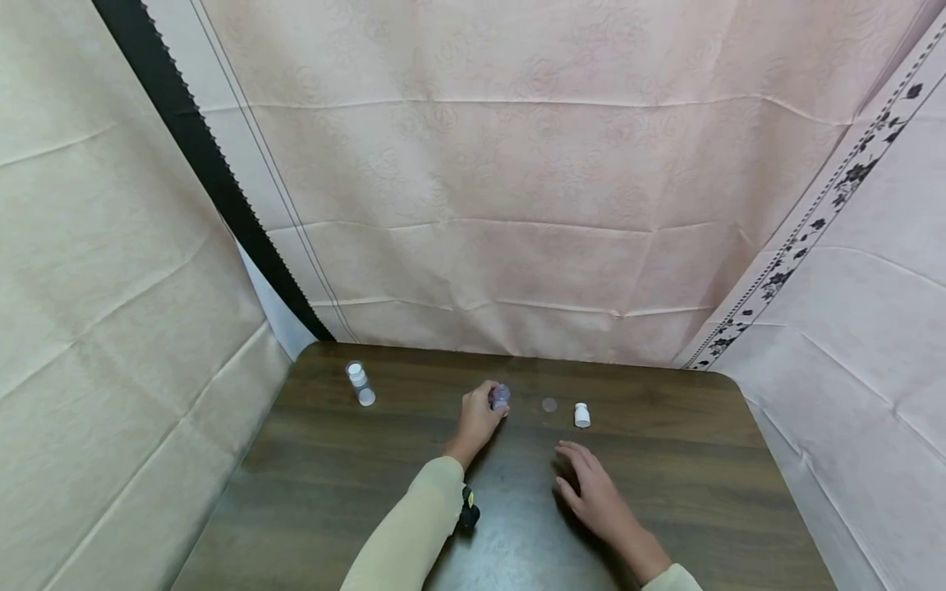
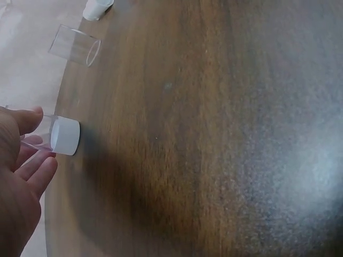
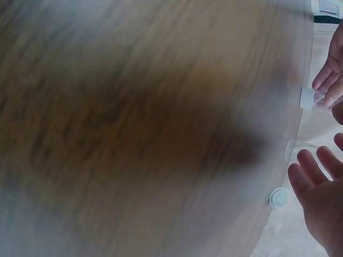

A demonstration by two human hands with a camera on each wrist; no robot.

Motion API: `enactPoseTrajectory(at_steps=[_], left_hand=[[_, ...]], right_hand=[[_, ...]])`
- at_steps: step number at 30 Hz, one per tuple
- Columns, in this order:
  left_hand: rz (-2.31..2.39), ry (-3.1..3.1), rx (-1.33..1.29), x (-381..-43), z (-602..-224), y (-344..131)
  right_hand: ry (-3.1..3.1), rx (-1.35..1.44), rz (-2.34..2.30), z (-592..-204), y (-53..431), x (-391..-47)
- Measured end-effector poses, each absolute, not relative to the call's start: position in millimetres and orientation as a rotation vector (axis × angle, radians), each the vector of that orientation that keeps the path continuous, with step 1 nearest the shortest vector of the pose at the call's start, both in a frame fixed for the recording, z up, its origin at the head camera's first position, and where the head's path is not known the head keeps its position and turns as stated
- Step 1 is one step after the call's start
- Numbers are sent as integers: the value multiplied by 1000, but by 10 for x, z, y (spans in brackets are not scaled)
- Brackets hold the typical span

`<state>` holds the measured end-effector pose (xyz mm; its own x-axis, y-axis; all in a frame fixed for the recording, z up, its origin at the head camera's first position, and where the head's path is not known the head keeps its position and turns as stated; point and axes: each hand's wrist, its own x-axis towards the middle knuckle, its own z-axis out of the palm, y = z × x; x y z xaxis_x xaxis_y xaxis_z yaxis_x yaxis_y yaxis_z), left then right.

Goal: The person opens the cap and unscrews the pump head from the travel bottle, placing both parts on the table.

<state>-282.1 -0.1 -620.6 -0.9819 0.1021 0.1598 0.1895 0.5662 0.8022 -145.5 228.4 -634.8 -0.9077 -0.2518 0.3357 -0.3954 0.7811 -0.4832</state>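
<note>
— Pinching what with the left hand (image 1: 479,417)?
— Gripping a clear cup (image 1: 500,395), with a white cap (image 2: 65,136) beneath, near the table's (image 1: 332,468) far edge.
— And with the right hand (image 1: 597,497)?
— Holding nothing, with thumb and fingers apart, near another cup (image 1: 549,405).
— Likely to go wrong how?
— Could topple (light, probably) if released off-centre or nudged by a sleeve (image 1: 414,525).

Right wrist view: tabletop (image 3: 214,96) all smeared by blur; right hand (image 3: 324,198) clipped at the edge; left hand (image 1: 476,417) partly hiding that clear container (image 1: 501,396)!
</note>
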Motion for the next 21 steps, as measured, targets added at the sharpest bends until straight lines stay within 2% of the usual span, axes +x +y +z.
enactPoseTrajectory(at_steps=[21], left_hand=[[-1416, -2716, -271, -2721, -6147, -111]], right_hand=[[-2670, 515, 829, -6256, 2180, -1524]])
